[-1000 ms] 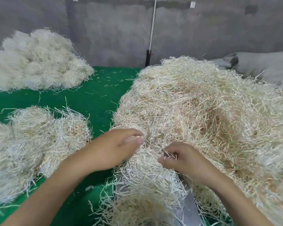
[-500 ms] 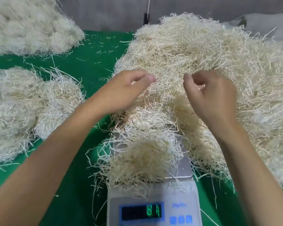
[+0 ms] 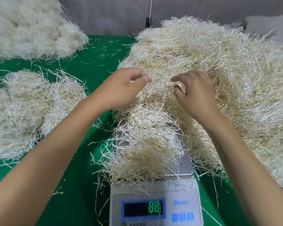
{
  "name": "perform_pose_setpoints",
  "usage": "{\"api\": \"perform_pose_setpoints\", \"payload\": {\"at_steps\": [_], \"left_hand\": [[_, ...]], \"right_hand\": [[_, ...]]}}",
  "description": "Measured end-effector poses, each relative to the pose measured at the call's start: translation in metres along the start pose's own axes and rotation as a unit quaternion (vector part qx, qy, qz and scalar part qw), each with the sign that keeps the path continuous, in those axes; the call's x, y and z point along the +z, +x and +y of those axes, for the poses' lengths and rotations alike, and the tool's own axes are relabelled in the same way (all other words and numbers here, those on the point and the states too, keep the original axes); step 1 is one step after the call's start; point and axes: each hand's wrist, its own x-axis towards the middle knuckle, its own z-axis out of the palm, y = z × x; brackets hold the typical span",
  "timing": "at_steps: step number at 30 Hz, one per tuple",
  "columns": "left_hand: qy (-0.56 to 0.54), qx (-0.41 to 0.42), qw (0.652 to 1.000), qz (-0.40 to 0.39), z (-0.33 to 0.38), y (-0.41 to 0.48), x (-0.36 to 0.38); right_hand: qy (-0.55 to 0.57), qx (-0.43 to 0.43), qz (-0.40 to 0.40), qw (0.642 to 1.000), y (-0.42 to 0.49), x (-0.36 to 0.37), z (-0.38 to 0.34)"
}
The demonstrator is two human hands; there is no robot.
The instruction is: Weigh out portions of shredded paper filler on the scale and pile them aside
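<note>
A white digital scale (image 3: 184, 168) stands at the near centre, its display (image 3: 144, 209) lit with green digits. A loose portion of cream shredded paper (image 3: 144, 154) lies on its platform and spills over the left side. Behind and to the right rises the big heap of filler (image 3: 232, 70). My left hand (image 3: 124, 90) and my right hand (image 3: 194, 93) are at the heap's near edge, just beyond the scale. The fingers of both are curled and pinch strands of the heap.
Weighed piles of filler (image 3: 28, 108) lie on the green table cover (image 3: 88, 185) at the left. A larger pale mound (image 3: 31, 30) sits at the back left. A grey wall with a white pole (image 3: 151, 7) closes the back; a grey sack (image 3: 268, 25) is at the top right.
The view has dropped, bringing the scale and its display into sight. Both hands rose from the portion on the scale to the heap's edge and have moved closer together.
</note>
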Motion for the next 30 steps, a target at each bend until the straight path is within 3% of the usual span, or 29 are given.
{"api": "perform_pose_setpoints", "payload": {"at_steps": [10,17,23,30], "left_hand": [[0.002,-0.024,1.000,-0.010,-0.002,-0.004,-0.007],[0.001,0.009,1.000,-0.001,0.002,-0.004,-0.013],[0.006,0.011,1.000,0.000,0.001,0.000,-0.009],[0.034,-0.019,0.998,0.042,-0.008,0.014,-0.011]], "right_hand": [[0.164,0.029,0.004,0.986,-0.006,-0.009,-0.003],[0.194,0.030,-0.001,0.980,-0.006,-0.018,-0.009],[0.121,0.000,-0.020,0.992,0.002,-0.014,-0.005],[-0.072,-0.064,-0.177,0.980,0.038,0.000,0.013]]}}
